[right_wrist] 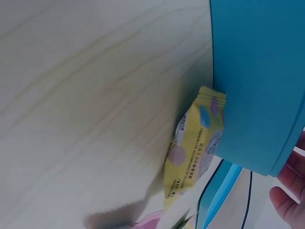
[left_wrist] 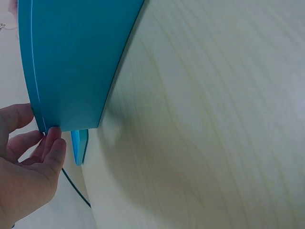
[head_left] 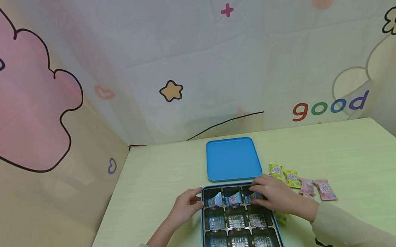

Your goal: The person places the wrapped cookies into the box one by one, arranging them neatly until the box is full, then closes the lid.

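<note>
A blue box (head_left: 202, 220) with a dark divided insert lies in front of me. Its back row holds a small blue wrapped packet (head_left: 215, 200) on the left and another blue packet (head_left: 235, 199) in the middle. My right hand (head_left: 275, 195) reaches over the right rim, its fingers and thumb around a third blue packet (head_left: 252, 198) in the back right compartment; the hand partly hides it. At the back left corner, my left hand (head_left: 186, 207) rests its fingertips against the box's outer wall (left_wrist: 71, 62), holding no packet.
Behind the box lies a flat blue lid (head_left: 233, 159). Yellow packets (head_left: 292, 178) and pink packets (head_left: 326, 190) lie to the right, and one yellow packet (right_wrist: 193, 143) leans against the box's right wall. A patterned cloth (head_left: 195, 64) hangs behind the pale table (head_left: 154, 185).
</note>
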`<state>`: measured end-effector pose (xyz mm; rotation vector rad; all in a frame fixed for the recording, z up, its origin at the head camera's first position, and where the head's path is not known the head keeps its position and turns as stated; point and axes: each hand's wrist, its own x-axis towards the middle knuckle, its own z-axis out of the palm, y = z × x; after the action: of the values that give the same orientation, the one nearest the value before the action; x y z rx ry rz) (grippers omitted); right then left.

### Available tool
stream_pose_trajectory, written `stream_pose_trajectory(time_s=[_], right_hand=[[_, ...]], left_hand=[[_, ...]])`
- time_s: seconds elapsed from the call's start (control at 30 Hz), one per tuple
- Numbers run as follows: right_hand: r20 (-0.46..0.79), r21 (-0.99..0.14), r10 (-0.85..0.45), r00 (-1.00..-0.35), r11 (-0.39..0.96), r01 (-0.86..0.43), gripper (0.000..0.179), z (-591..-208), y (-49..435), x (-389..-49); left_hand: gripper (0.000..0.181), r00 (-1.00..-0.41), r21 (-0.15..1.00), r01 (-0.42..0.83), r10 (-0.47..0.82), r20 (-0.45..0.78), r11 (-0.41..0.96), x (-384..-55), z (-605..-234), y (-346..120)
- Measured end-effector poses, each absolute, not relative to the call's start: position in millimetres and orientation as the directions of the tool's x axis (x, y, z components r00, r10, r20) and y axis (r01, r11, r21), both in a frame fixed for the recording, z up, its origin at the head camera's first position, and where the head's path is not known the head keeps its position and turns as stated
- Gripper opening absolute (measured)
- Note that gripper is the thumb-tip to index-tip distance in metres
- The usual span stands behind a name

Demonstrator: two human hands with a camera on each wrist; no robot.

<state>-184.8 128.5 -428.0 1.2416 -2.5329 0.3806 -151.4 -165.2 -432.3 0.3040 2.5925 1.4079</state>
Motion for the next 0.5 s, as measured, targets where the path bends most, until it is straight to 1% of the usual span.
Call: stream_pose_trajectory(time_s=[0.33, 0.5], right_hand=[[0.41, -0.094, -0.725, -0.554, 0.571, -0.816, 0.032, -429.0, 138.3, -182.8], [0.398, -0.116, -0.721, -0.567, 0.573, -0.811, 0.033, -427.0, 143.0, -180.0]], left_hand=[[0.045, -0.965, 0.842, 0.094, 0.258, -0.055, 0.531, -148.4, -426.9, -164.1], [0.044, -0.964, 0.85, 0.089, 0.261, -0.059, 0.519, -142.6, -410.7, -159.1]])
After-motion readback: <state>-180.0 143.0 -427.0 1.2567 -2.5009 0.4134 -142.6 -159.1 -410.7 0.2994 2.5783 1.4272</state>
